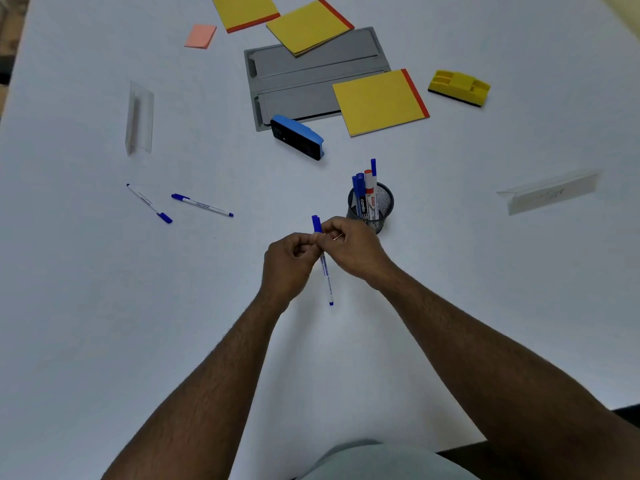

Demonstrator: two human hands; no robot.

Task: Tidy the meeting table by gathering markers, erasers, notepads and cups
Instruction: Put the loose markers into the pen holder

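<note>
Both hands meet over the slim white plastic marker with a blue cap (325, 265): the left hand (289, 263) and right hand (351, 249) curl their fingers around its upper end, probably seating the cap before storing it. Just beyond the right knuckles stands the round black wire-mesh pen cup (372, 211), already bristling with capped markers. Two matching slim markers (202, 205) lie flat well off to the left on the smooth white table (104, 306), with felt-backed erasers and yellow notepads farther out.

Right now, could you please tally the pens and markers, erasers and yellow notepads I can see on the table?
Pens and markers: 7, namely 4 in the mesh cup, 1 in the hands, 2 loose
Erasers: 2
Yellow notepads: 3
Total: 12
</note>
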